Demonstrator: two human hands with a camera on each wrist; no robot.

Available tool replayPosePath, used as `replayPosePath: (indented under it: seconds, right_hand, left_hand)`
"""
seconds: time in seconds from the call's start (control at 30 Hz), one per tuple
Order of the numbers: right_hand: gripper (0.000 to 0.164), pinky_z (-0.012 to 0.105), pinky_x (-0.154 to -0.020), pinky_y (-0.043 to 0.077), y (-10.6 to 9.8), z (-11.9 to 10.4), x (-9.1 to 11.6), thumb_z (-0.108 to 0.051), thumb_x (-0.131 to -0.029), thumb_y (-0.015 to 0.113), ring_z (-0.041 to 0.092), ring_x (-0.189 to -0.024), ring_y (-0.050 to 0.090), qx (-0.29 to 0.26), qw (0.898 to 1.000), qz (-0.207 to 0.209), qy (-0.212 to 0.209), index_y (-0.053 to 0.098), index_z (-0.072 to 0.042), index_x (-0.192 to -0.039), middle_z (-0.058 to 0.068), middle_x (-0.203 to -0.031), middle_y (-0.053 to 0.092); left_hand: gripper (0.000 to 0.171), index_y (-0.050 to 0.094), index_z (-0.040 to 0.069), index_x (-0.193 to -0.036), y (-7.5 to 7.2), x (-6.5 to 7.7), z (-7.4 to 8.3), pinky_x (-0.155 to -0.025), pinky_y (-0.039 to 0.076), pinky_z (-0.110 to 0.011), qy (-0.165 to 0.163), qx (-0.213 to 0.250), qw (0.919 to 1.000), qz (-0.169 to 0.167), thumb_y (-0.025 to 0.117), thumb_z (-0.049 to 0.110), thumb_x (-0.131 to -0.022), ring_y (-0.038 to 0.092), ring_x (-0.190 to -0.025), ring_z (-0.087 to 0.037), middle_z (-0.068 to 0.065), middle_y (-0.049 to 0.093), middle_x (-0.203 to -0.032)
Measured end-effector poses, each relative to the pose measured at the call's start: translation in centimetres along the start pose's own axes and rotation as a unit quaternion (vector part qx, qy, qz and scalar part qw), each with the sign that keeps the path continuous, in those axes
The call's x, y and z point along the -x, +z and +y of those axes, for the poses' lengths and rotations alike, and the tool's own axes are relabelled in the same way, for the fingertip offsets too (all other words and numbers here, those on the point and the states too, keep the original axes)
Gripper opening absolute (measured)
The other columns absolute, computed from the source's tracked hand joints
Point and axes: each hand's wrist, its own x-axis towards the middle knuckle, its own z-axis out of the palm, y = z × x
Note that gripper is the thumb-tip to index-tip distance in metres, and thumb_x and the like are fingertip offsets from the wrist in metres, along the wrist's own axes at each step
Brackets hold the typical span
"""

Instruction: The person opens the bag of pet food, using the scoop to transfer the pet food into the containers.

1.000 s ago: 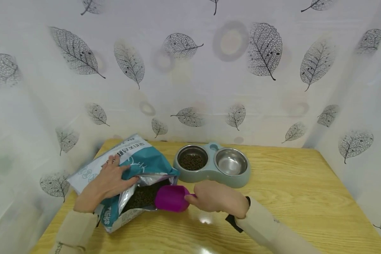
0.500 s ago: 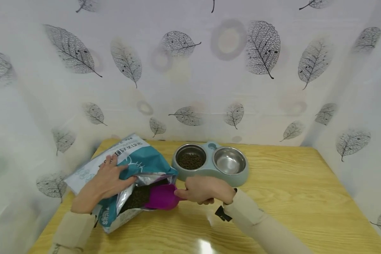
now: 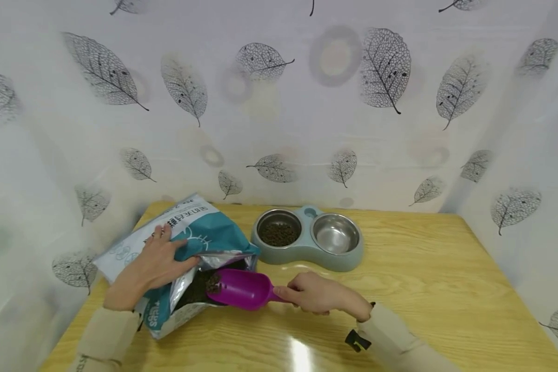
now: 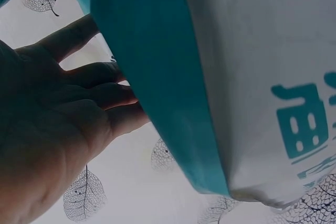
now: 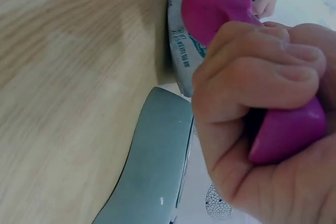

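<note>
A teal-and-white bag of kibble point(image 3: 228, 227) lies on its side at the table's left, its mouth facing front right. On its upper face rests my left hand point(image 3: 160, 263), fingers spread and thumb near the silver-lined opening. The left wrist view has the fingers point(image 4: 113, 95) fairly straight against the bag. My right hand point(image 3: 313, 293) grips the handle of a purple scoop point(image 3: 244, 289), and the curled fingers show in the right wrist view. The scoop's front edge is inside the bag's mouth, with some brown kibble point(image 3: 213, 283) at its tip.
Behind the scoop stands a grey-blue double pet bowl point(image 3: 307, 248). Its left steel bowl holds brown kibble point(image 3: 279, 235); the right steel bowl point(image 3: 336, 235) shows bare metal. A leaf-patterned curtain point(image 3: 279, 119) surrounds the wooden table point(image 3: 428, 289) at the back and sides.
The scoop has moved left, deeper into the bag's mouth, and turned so its hollow faces up with kibble at the tip. My right hand shifted left, then slightly back right. The left hand stays.
</note>
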Motion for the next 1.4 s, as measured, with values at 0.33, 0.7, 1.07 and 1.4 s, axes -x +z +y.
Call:
replayPosePath:
  seconds: [0.33,0.7,1.07,1.4]
  right_hand:
    - [0.060,0.017,-0.040,0.032,0.9,0.7,0.1,-0.046,-0.107,0.050,-0.001,-0.042,0.041,0.010,0.998,0.033,-0.044,0.066,0.001,-0.073,-0.011,-0.056,0.053]
    - [0.061,0.017,-0.043,0.033,0.9,0.9,0.4,-0.048,-0.107,0.049,-0.001,-0.046,0.042,-0.003,0.998,0.046,-0.053,0.066,0.004,-0.080,-0.012,-0.057,0.050]
    - [0.052,0.017,-0.042,0.029,0.2,1.2,0.8,-0.039,-0.109,0.048,-0.001,-0.045,0.035,-0.066,0.993,0.041,-0.083,0.064,0.005,-0.086,-0.010,-0.057,0.046]
    - [0.051,0.017,-0.042,0.030,-1.1,1.5,1.1,-0.038,-0.109,0.049,-0.002,-0.046,0.036,-0.062,0.993,0.037,-0.089,0.060,0.004,-0.082,-0.011,-0.057,0.046]
  left_hand:
    - [0.077,0.061,-0.009,-0.135,0.2,0.4,-0.2,-0.109,0.026,-0.080,0.015,-0.006,0.9998,0.013,0.058,0.056,-0.094,0.015,-0.142,-0.072,-0.055,0.018,-0.151]
    - [0.077,0.062,-0.009,-0.134,0.4,0.4,0.0,-0.109,0.028,-0.079,0.015,-0.007,0.9996,0.023,0.059,0.056,-0.093,0.017,-0.142,-0.072,-0.055,0.020,-0.151]
    - [0.078,0.059,-0.009,-0.137,0.5,0.0,-0.1,-0.112,0.024,-0.079,0.009,-0.002,0.9997,0.023,0.058,0.056,-0.094,0.014,-0.143,-0.071,-0.054,0.017,-0.152]
    - [0.080,0.057,-0.008,-0.140,0.4,0.2,0.0,-0.114,0.020,-0.078,-0.003,0.004,0.9999,0.013,0.056,0.057,-0.095,0.012,-0.145,-0.069,-0.052,0.016,-0.154]
